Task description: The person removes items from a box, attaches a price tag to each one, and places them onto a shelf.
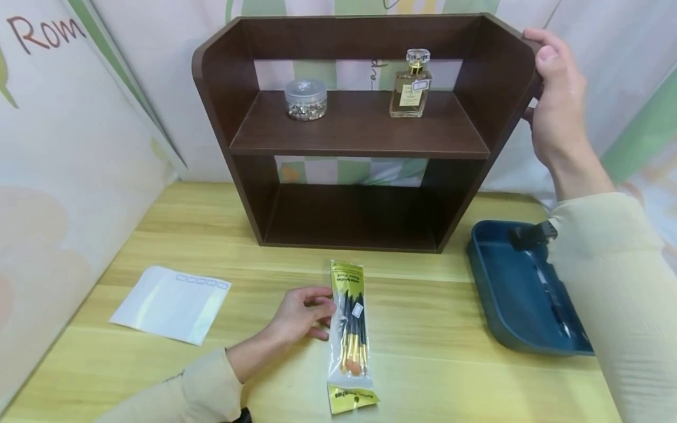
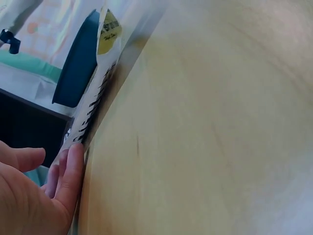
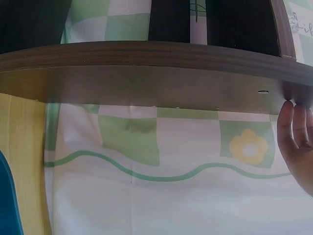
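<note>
My left hand (image 1: 304, 314) is beside a clear packet of artist brushes (image 1: 355, 311), its fingertips at the packet's left edge. In the left wrist view the fingers (image 2: 71, 171) look fairly straight against the packet, and the thumb stands apart. Black handles and gold ferrules show through the plastic; both ends of the packet are yellow. My right hand (image 1: 560, 100) is raised to the upper right side of a dark brown two-tier shelf (image 1: 359, 138). Its fingertips touch the side panel's outer face in the right wrist view, where the thumb is hidden.
On the upper tier stand a clear jar of small silvery pieces (image 1: 307, 101) and a perfume bottle (image 1: 411, 88). A blue tray (image 1: 489, 294) with a slender tool lies under the right forearm. A white sheet of labels (image 1: 171, 305) lies at left.
</note>
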Demonstrator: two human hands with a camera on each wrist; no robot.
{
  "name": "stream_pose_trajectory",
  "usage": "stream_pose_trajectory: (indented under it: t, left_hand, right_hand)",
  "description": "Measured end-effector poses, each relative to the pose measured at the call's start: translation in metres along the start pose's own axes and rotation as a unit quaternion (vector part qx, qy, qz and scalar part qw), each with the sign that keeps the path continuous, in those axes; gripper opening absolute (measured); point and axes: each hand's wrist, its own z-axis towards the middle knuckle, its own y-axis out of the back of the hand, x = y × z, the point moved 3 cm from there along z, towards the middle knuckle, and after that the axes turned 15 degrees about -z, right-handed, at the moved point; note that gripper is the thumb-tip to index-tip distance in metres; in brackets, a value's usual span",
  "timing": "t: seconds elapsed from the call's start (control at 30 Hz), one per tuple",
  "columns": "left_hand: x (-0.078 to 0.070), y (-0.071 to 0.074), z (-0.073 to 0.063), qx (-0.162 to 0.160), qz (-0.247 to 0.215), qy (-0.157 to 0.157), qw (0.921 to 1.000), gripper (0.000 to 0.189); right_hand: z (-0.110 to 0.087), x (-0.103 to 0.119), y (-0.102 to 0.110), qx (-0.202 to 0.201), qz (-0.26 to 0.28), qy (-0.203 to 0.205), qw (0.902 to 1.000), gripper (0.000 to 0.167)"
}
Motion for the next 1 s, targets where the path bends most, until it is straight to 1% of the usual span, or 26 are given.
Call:
stream_pose_trajectory:
  t: [0.17, 0.3, 0.4, 0.53, 0.7, 0.8, 1.0]
  left_hand:
    - [-0.0009, -0.0030, 0.0012, -0.004, 0.007, -0.019, 0.9998, 0.045]
    - [-0.0022, -0.0049, 0.0014, -0.010, 0.015, -0.026, 0.9995, 0.044]
    - [-0.0030, -0.0055, 0.0010, -0.018, 0.013, -0.031, 0.9993, 0.043]
    - [-0.0024, -0.0052, 0.0002, -0.028, -0.001, -0.031, 0.9991, 0.042]
    - [0.0009, -0.0014, 0.0011, -0.038, -0.017, -0.028, 0.9987, 0.041]
    - [0.0016, 0.0008, 0.0015, -0.043, -0.035, -0.024, 0.9982, 0.039]
    - [-0.0039, 0.0024, -0.0001, -0.045, -0.073, -0.025, 0.9960, 0.039]
  right_hand:
    - [-0.0004, 0.0018, 0.0004, -0.004, -0.009, 0.012, 0.9999, 0.034]
    - [0.0002, 0.0014, 0.0004, -0.006, -0.015, 0.007, 0.9998, 0.034]
    - [-0.0001, 0.0018, -0.0006, -0.009, -0.018, 0.013, 0.9997, 0.034]
    - [-0.0010, 0.0019, -0.0022, -0.014, -0.017, 0.029, 0.9993, 0.034]
    - [-0.0021, 0.0007, -0.0045, -0.018, -0.014, 0.033, 0.9992, 0.034]
    - [-0.0025, -0.0003, -0.0054, -0.019, -0.007, 0.038, 0.9991, 0.035]
    - [-0.0031, -0.0010, -0.0056, -0.024, -0.003, 0.051, 0.9984, 0.037]
